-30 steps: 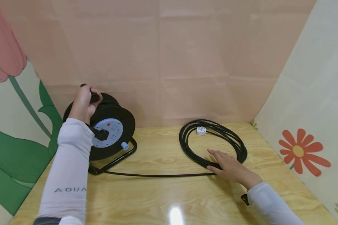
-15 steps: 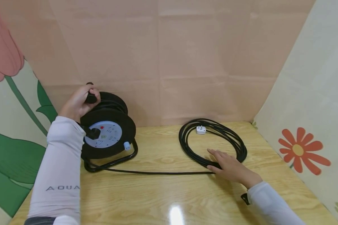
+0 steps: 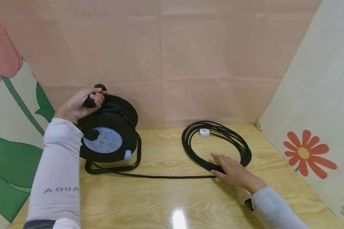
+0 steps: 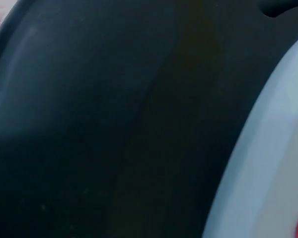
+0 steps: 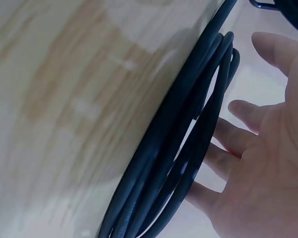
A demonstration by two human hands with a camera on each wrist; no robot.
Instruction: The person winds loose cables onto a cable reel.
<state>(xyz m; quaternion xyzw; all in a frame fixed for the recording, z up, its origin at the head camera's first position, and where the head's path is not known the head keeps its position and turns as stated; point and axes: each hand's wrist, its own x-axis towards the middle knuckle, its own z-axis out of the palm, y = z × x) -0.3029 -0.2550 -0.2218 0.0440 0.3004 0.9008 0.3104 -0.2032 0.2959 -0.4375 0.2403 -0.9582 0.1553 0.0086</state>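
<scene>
A black cable reel (image 3: 109,133) with a pale blue socket face stands on its black tube frame at the left of the wooden table (image 3: 166,197). My left hand (image 3: 81,105) grips the reel's black top handle (image 3: 96,95). The left wrist view is filled by the reel's black flange (image 4: 114,124), very close. A black cable (image 3: 160,176) runs from the reel to a loose coil (image 3: 215,143) at the right, with a white plug (image 3: 204,132) lying inside it. My right hand (image 3: 232,170) lies flat, fingers straight, on the coil's near strands (image 5: 174,163).
Peach paper walls stand behind the table, and flowered panels close in the left and right sides. Bare glossy tabletop lies in front of the cable. A small blue knob (image 3: 127,154) sticks out from the reel's face.
My left hand has turned and shifted the reel on the table, so its face tilts upward and the handle sits further right. My right hand and the coil have stayed put.
</scene>
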